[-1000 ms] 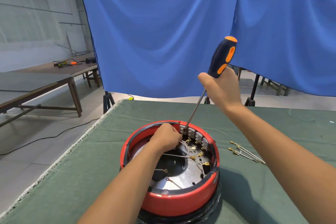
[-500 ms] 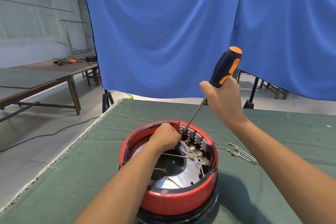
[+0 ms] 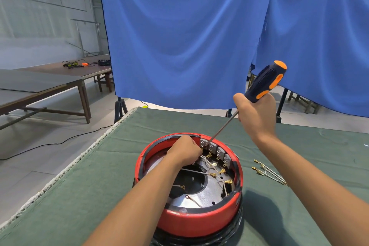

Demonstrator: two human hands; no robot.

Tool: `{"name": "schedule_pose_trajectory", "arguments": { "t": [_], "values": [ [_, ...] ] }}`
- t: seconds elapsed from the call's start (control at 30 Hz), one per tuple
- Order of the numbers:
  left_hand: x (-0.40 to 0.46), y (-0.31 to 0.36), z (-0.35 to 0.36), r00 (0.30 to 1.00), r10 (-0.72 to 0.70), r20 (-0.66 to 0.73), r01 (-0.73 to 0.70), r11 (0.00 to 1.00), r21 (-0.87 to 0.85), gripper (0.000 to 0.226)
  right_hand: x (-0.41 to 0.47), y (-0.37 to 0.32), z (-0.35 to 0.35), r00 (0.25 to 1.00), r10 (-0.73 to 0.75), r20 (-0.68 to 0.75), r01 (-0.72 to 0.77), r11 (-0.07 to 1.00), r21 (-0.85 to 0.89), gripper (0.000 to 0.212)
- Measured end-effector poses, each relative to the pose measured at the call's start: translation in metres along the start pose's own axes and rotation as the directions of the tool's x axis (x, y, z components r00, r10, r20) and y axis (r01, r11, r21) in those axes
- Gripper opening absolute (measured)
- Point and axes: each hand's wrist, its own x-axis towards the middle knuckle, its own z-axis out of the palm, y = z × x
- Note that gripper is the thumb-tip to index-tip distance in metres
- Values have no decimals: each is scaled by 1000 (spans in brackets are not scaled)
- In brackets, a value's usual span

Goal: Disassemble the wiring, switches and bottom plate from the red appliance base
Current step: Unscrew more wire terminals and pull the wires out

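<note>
One red base [image 3: 191, 223] sits near on the green table [image 3: 79, 195]. Four switches [image 3: 216, 151] line its far rim. The left hand [image 3: 184, 151] pinches wires [image 3: 207, 163] inside; the right hand [image 3: 257, 118] grips one screwdriver [image 3: 265, 82], tip at the leftmost switch. Loose wires [image 3: 269, 171] lie right.

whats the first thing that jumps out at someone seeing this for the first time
The red appliance base stands open in the middle of the green-covered table, gold-tipped wires fanned across its metal plate. The right hand grips an orange and black screwdriver whose tip slants down onto the grey switches at the far rim, while the left hand is curled inside the base beside them. Behind hangs a large blue curtain.
</note>
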Motion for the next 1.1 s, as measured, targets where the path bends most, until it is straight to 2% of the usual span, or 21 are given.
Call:
{"name": "schedule_pose_trajectory", "arguments": {
  "t": [0.3, 0.5, 0.7, 0.8, 1.1],
  "values": [
    [1, 0, 0, 1000, -6, -10, 6, 1000, 2, 17, -24, 9, -8, 989, 102, -109, -89, 989, 119, 34],
    [1, 1, 0, 1000, -12, -13, 12, 1000, -3, 17, -42, 11, -14, 967, 188, -175, -139, 955, 262, 19],
    [0, 1, 0, 1000, -10, -18, 11, 1000, 4, 18, -37, 9, -12, 987, 90, -133, -73, 989, 129, 32],
    [0, 1, 0, 1000, -12, -18, 12, 1000, 6, 18, -26, 9, -11, 990, 93, -107, -85, 994, 74, 38],
    [0, 1, 1, 1000, -10, -15, 11, 1000, 24, 17, 12, 11, 3, 990, 132, -41, -132, 991, -15, 23]
  ]
}}
